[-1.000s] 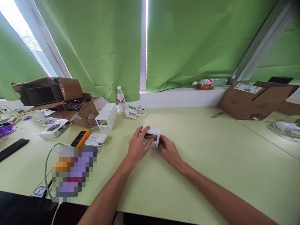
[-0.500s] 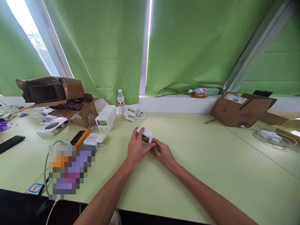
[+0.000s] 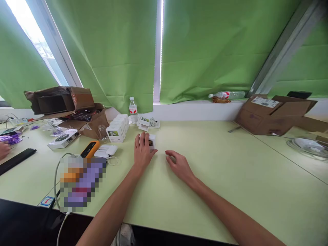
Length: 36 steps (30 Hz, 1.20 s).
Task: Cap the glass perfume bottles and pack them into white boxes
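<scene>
My left hand (image 3: 143,150) is wrapped round a small white box (image 3: 152,142) with a dark picture on its side; the fingers cover much of it. To the right, my right hand (image 3: 179,164) is apart from the box, its fingers loosely curled with a gap between thumb and forefinger and nothing in them. A row of similar white boxes (image 3: 117,131) stands left of my left hand. Behind the held box are an opened white box (image 3: 144,123) and a small tray (image 3: 154,124) with a coiled cable.
Upright at the back is a water bottle (image 3: 133,111). Cardboard boxes stand at left (image 3: 88,123) and right (image 3: 269,116). An orange power strip (image 3: 90,149), a white charger (image 3: 105,150) and a blurred-out patch lie left. Another person's hand (image 3: 3,149) shows at the far left.
The white box has moved left and slightly back with my left hand. My right hand has let go of it and is now apart. Another person's hand has appeared at the far left.
</scene>
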Each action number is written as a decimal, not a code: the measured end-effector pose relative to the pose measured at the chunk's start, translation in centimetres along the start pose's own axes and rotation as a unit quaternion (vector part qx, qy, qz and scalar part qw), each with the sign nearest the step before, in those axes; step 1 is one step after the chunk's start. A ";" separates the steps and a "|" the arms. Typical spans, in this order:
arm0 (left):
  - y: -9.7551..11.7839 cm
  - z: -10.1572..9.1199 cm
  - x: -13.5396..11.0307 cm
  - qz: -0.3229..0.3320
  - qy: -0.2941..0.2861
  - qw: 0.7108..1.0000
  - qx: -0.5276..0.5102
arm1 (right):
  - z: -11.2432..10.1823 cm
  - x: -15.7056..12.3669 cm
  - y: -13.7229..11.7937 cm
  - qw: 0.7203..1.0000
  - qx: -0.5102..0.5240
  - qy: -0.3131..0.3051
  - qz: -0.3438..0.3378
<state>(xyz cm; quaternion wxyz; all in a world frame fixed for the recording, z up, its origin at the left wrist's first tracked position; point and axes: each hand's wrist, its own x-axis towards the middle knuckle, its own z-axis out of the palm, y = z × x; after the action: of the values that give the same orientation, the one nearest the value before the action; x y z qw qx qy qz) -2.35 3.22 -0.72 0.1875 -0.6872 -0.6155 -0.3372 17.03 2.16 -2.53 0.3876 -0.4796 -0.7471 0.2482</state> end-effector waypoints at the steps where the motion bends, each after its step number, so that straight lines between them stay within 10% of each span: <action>1: -0.3 0.2 0.1 0.003 0.000 1.000 0.013 | 0.0 0.0 -0.1 1.000 -0.001 -0.001 0.002; 16: -6.4 2.5 4.7 -0.026 -0.003 0.991 0.133 | 0.1 -0.2 -0.3 1.000 -0.007 -0.017 -0.011; 36: -9.1 4.5 8.3 -0.025 -0.042 0.984 0.174 | -0.1 -0.5 -1.6 0.997 -0.026 -0.060 -0.048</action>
<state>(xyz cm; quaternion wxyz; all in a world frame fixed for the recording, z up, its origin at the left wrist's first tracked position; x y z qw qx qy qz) -10.06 13.80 0.48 0.2697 -0.6420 -0.6892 -0.2003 16.38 1.00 -1.45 0.3410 -0.4376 -0.7973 0.2376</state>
